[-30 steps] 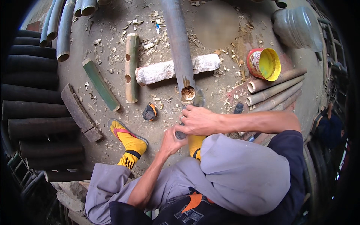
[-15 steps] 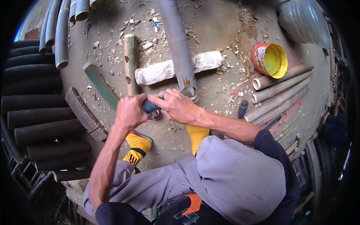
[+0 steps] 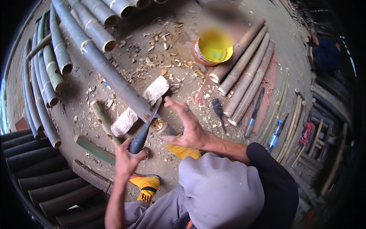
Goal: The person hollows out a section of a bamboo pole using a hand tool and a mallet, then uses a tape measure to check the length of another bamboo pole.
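left hand [image 3: 126, 160]: my fingers clenched round the dark-handled steel knife [image 3: 143, 131], blade up-right at the long grey bamboo pole's cut end [image 3: 146, 112]
right hand [image 3: 188, 128]: spread open, empty, right of the pole

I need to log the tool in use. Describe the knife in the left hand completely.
The knife has a dark rounded handle gripped in the left hand and a narrow grey blade that rises up and right, tilted. Its tip lies at the cut end of the long bamboo pole, near the white log. The right hand is open, apart from it.
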A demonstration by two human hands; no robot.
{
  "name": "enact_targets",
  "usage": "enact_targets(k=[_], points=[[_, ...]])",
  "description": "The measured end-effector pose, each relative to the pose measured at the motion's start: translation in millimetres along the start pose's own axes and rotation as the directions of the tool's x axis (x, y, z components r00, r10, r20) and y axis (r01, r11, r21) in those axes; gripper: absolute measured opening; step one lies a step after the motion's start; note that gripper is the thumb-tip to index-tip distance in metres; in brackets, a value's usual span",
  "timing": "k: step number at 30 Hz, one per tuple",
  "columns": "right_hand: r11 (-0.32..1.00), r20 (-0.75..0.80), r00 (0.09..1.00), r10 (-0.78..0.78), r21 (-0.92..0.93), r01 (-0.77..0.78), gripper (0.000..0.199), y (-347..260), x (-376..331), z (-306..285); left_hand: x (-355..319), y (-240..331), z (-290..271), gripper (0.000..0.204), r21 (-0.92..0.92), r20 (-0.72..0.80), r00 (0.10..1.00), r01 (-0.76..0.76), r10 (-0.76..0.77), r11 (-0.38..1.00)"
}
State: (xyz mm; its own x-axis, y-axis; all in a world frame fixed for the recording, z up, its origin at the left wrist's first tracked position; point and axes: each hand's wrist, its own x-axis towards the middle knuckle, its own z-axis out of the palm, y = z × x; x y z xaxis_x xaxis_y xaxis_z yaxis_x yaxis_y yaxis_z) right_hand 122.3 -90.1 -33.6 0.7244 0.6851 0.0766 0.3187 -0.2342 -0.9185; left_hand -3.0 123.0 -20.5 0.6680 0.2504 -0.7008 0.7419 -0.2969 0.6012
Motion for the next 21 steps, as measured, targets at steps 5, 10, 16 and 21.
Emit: enact_targets(k=[5,10,16,21], points=[[0.578,0.024,0.904,0.426,0.762,-0.292,0.072,5.8,-26.3,-14.1,7.4,58.5,119.3,0.05,-0.051,-0.163,0.687,-0.722,0.708,0.69],[0.793,-0.508,0.611,0.607,0.329,-0.514,0.045,105.8,-47.9,-97.3,14.5,27.2,105.8,0.051,-0.028,-0.291,0.838,-0.49,0.462,0.871],[0.447,-0.603,0.723,0.338,-0.574,-0.687,0.053,264.7,-101.6,-252.6,68.3,-108.5,29.3,0.062,0.206,-0.821,0.55,0.041,0.15,0.978],[0.324,-0.53,0.794,0.299,-0.726,-0.607,0.051,280.6,-84.2,-253.1,93.0,-153.8,1.2,0.086,-0.201,-0.714,0.673,0.067,-0.193,0.977]])
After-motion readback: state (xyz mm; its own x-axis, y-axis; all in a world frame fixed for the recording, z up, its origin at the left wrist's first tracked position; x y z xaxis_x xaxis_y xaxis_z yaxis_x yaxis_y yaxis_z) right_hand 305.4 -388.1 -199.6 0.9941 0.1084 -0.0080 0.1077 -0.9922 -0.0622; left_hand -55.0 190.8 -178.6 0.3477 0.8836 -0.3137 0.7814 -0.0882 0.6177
